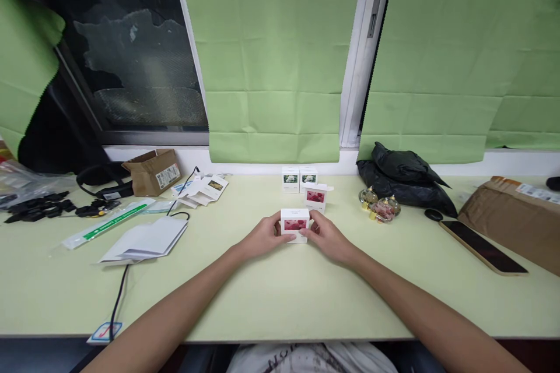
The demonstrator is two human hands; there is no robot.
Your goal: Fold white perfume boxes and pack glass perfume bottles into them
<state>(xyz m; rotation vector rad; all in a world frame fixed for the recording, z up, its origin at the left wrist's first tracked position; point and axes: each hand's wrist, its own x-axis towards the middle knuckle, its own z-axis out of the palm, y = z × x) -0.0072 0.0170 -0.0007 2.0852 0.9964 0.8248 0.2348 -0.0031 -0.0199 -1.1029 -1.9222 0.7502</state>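
Observation:
A small white box (294, 226) with a pink flower picture stands upright on the table between my two hands. My left hand (265, 235) grips its left side, thumb on the front. The right side is held by my right hand (328, 234), with its thumb also on the front face; the fingers behind the box are partly hidden. Just behind, slightly right, a similar pink-flower box (315, 197) has its top flap raised. Farther back, two boxes stand side by side, a left white-flower box (290, 179) and a right white-flower box (308, 178).
Several small glass bottles (385, 208) with gold caps sit right of the boxes, before a black plastic bag (406, 183). A phone (481, 246) and a brown carton (511, 221) lie far right. White flat packaging (144, 239), a cable and an opened brown box (153, 172) occupy the left.

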